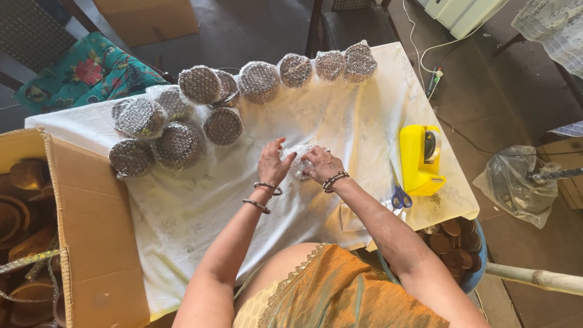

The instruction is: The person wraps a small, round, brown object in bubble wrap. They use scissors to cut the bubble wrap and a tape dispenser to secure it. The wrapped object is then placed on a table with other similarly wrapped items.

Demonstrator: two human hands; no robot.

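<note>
Mid-bench (200,200), our left hand (272,165) and right hand (322,164) pinch a bubble-wrapped piece (299,159) from both sides. We judge it light, slippery, likely fragile; best cupped underneath.

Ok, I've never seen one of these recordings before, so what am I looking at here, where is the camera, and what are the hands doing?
There is no machine here: the single picture comes from a camera worn on a person's head, looking down at their own two bare hands. The left hand and the right hand together hold a small item in clear bubble wrap above a table with a white cloth. Round bubble-wrapped bundles lie in a row and a cluster along the far side. To the right stand a yellow tape dispenser and blue-handled scissors. At the left is an open cardboard box with brown clay bowls, and at the lower right a blue tub of small brown clay pieces.
</note>
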